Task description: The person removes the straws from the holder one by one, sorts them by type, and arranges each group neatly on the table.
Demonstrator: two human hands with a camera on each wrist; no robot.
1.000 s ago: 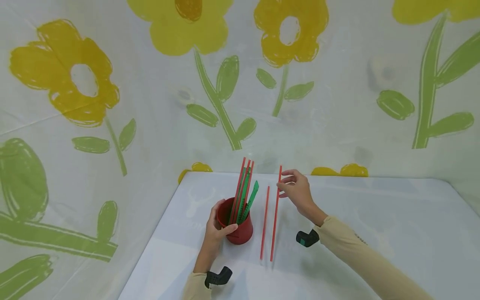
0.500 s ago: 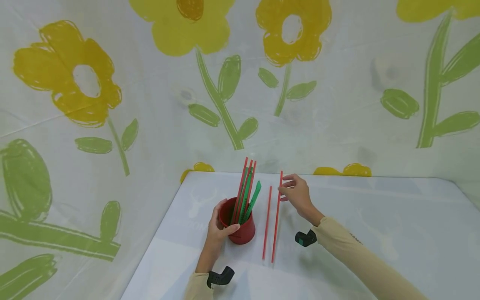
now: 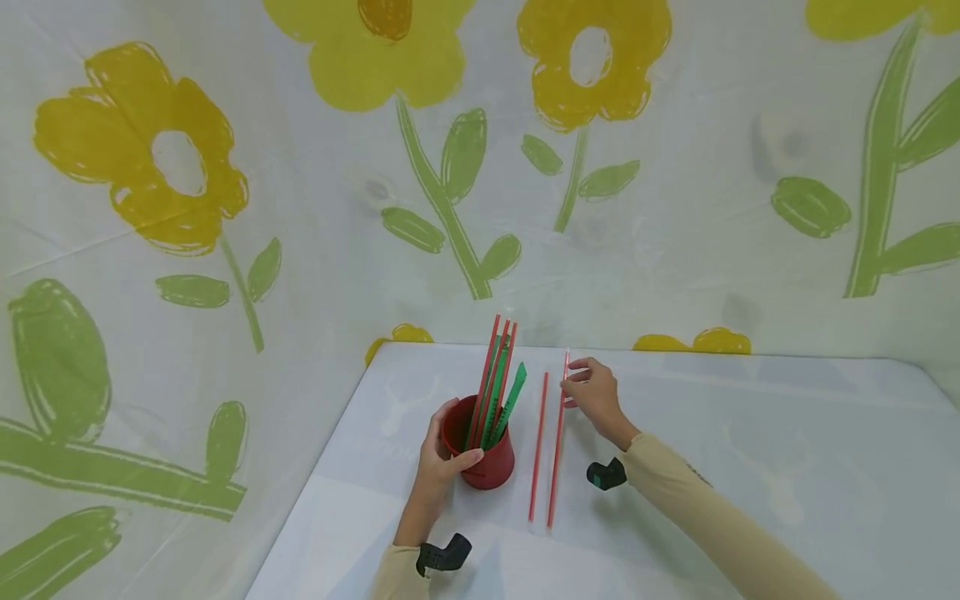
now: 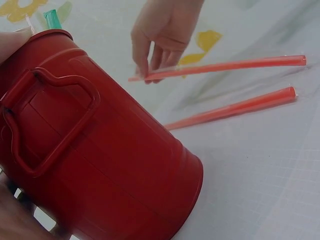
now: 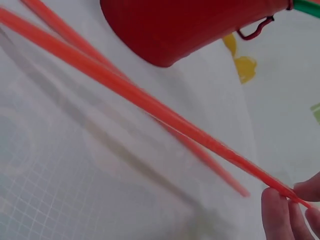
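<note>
My left hand (image 3: 436, 462) grips a red metal pail (image 3: 492, 468) round its side, thumb at the rim. Leaning in the pail are several red straws (image 3: 487, 367) and flat green-wrapped straws (image 3: 515, 394). A wire side handle (image 4: 92, 100) shows on the pail in the left wrist view. To its right, my right hand (image 3: 597, 392) pinches a long red straw (image 3: 557, 462) near its far end, between thumb and fingertips. This straw slants close over the table. Beside it, another red straw (image 3: 539, 442) lies on the table, roughly parallel.
The white table (image 3: 720, 467) reaches well to the right of both hands. Behind its far edge hangs a pale curtain (image 3: 315, 217) printed with yellow flowers. Each wrist wears a black camera, one of them the right wrist camera (image 3: 606, 474).
My right hand has come down and slightly nearer with the pinched straw, bringing it closer to the table and the lying straw. My left hand still holds the pail in place.
</note>
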